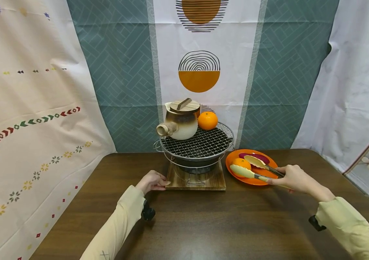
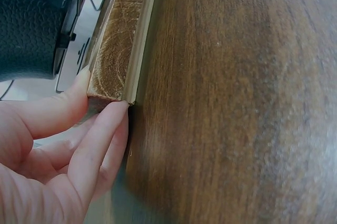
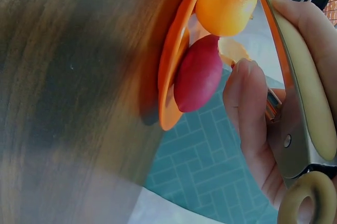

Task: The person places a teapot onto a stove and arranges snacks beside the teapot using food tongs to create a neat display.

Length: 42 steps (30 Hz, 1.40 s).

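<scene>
My left hand (image 1: 153, 180) pinches the near left corner of a square wooden board (image 1: 200, 183), thumb on top and fingers against its side and lower edge. On the board stands a round grill with a black mesh top (image 1: 200, 143). My right hand (image 1: 296, 178) grips a pair of tongs (image 3: 295, 71) with cream-coloured tips. The spread tips reach over the orange plate (image 1: 256, 180), one on either side of a mandarin (image 3: 226, 2); whether both touch it I cannot tell. Beside the mandarin lies a purple-red sweet potato (image 3: 199, 76).
A clay teapot (image 1: 184, 128) with a wooden lid and a side handle stands on the grill mesh, another mandarin (image 1: 207, 120) beside it. The brown wooden table (image 1: 203, 224) ends at a patterned curtain (image 1: 126, 72) behind.
</scene>
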{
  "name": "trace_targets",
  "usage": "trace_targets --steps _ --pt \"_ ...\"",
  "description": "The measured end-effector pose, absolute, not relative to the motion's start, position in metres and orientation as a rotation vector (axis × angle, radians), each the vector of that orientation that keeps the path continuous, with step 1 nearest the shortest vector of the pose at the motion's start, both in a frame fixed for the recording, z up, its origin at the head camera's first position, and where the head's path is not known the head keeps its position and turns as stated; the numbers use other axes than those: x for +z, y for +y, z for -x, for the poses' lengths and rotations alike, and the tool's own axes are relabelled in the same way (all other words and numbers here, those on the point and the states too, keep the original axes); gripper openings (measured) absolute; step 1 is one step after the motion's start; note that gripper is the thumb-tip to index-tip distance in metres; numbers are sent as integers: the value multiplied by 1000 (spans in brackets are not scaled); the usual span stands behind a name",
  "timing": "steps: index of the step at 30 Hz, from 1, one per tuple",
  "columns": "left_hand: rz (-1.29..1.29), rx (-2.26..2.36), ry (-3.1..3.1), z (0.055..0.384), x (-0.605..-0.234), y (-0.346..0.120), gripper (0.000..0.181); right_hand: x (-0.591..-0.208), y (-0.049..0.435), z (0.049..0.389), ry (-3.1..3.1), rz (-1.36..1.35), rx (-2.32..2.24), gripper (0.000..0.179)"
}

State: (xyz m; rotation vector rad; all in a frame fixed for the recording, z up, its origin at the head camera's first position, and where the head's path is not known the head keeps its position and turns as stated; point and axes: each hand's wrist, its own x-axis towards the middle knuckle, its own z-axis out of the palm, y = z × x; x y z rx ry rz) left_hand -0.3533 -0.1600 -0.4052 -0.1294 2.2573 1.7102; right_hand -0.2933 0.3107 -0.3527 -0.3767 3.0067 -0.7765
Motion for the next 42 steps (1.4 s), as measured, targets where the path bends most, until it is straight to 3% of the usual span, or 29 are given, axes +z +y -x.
trace_targets --steps 17,24,42 --pt "110 1738 2247 353 -405 -159 36 -359 304 294 3010 385 -792 71" --pt "133 1737 2249 352 -404 -159 38 -362 305 295 2994 405 -804 54" --pt "125 1730 2246 354 -406 -159 37 -354 309 288 3000 411 -827 73"
